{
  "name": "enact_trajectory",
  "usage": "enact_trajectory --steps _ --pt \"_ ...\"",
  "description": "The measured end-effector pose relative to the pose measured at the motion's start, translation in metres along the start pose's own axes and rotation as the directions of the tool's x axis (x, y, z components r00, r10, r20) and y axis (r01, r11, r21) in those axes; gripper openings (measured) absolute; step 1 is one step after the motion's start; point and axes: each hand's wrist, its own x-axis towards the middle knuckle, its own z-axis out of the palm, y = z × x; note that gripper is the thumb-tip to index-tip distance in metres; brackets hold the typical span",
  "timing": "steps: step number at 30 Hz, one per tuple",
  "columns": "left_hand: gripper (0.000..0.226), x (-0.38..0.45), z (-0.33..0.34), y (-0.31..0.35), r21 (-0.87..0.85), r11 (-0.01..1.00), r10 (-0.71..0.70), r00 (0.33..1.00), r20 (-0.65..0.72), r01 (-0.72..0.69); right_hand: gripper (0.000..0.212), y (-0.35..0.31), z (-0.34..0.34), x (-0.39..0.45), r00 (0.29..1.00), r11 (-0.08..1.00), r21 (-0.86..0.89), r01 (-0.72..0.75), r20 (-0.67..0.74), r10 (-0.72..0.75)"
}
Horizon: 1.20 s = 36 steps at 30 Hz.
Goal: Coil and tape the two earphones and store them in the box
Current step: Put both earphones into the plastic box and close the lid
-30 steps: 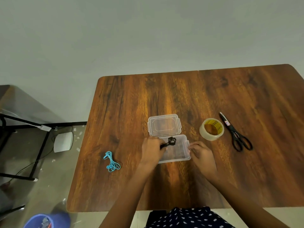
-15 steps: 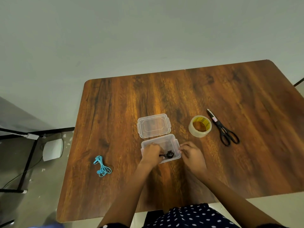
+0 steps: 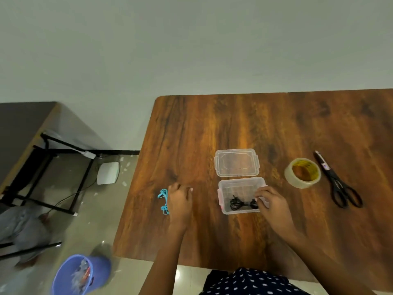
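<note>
Nearest: left hand (image 3: 179, 202) is sitting over the blue earphone (image 3: 164, 201) near the table's (image 3: 212, 128) left edge, well apart from the box. Fingers are curled down on top of it, covering its right side. Cannot tell whether it is actually pinching the cable or just landing on it (contact zone is hidden under the palm). My read: it is going for the second earphone, since that one is the only piece not stored yet.

Right hand (image 3: 271, 202) is resting on the clear plastic box (image 3: 241, 183) at its right wall, fingertips curled over the rim and gripping it. Probably steadying it: the box is light and would skate on the wood.

Black earphone (image 3: 242, 204) is lying coiled inside the box, at the near side of the floor. Tape on it is too small to confirm. So, judging by layout, half the task is looking done.

Further back: box lid (image 3: 237, 162) is lying flat just beyond the box, nearly touching its far rim, leaving the opening free for the next drop.

To the right: clear packing tape roll (image 3: 303, 173) and black scissors (image 3: 338, 186) are parked just beside each other, close to the right hand, likely staged for taping the blue coil (which is looking loosely bundled, not neat).
</note>
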Motion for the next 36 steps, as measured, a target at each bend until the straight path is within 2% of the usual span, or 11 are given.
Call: enact_trajectory --steps 4,8,10,13,16,19,21,24,27,32,36 --pt "0.022 0.0 -0.007 -0.038 -0.012 0.963 -0.269 0.959 -0.086 0.269 0.017 0.004 0.005 -0.001 1.0 1.0 -0.005 -0.026 0.009 0.026" --pt "0.032 0.002 -0.006 -0.052 -0.046 0.857 -0.514 0.858 -0.018 0.513 0.016 0.006 0.009 -0.004 0.999 0.998 -0.066 -0.013 0.033 0.016" --pt "0.03 0.002 -0.005 -0.053 -0.021 0.847 -0.531 0.847 0.022 0.532 0.016 0.005 0.01 -0.005 0.999 0.996 -0.09 0.021 0.051 -0.017" --pt "0.026 0.004 -0.003 -0.05 0.029 0.867 -0.499 0.866 0.041 0.498 0.016 0.004 0.01 -0.004 0.998 0.995 -0.099 0.031 0.06 -0.025" --pt "0.021 0.008 -0.005 -0.04 0.019 0.927 -0.374 0.925 0.063 0.374 0.017 0.004 0.009 -0.003 0.998 0.996 -0.09 0.022 0.053 -0.018" --pt "0.017 0.011 -0.006 -0.016 -0.09 0.988 -0.122 0.99 0.068 0.127 0.018 0.004 0.007 -0.003 0.999 0.996 -0.087 0.02 0.04 -0.016" --pt "0.015 0.011 -0.004 0.008 -0.113 0.993 0.039 0.996 0.084 -0.029 0.018 0.005 0.003 -0.004 1.0 0.996 -0.093 0.013 0.023 -0.01" --pt "0.013 0.01 0.003 0.046 -0.089 0.96 0.274 0.954 0.124 -0.264 0.018 0.009 -0.004 -0.005 1.0 0.996 -0.091 -0.01 -0.018 0.009" --pt "0.015 0.007 0.014 0.079 -0.09 0.905 0.426 0.886 0.182 -0.416 0.02 0.014 -0.008 -0.008 0.995 0.995 -0.065 -0.074 -0.071 0.07" --pt "0.019 0.007 0.038 0.097 -0.074 0.841 0.533 0.798 0.282 -0.536 0.02 0.018 -0.008 -0.01 0.981 0.985 -0.012 -0.173 -0.095 0.171" --pt "0.028 0.012 0.053 0.094 0.007 0.789 0.568 0.734 0.372 -0.614 0.018 0.023 -0.009 -0.009 0.98 0.983 0.02 -0.185 -0.067 0.186"
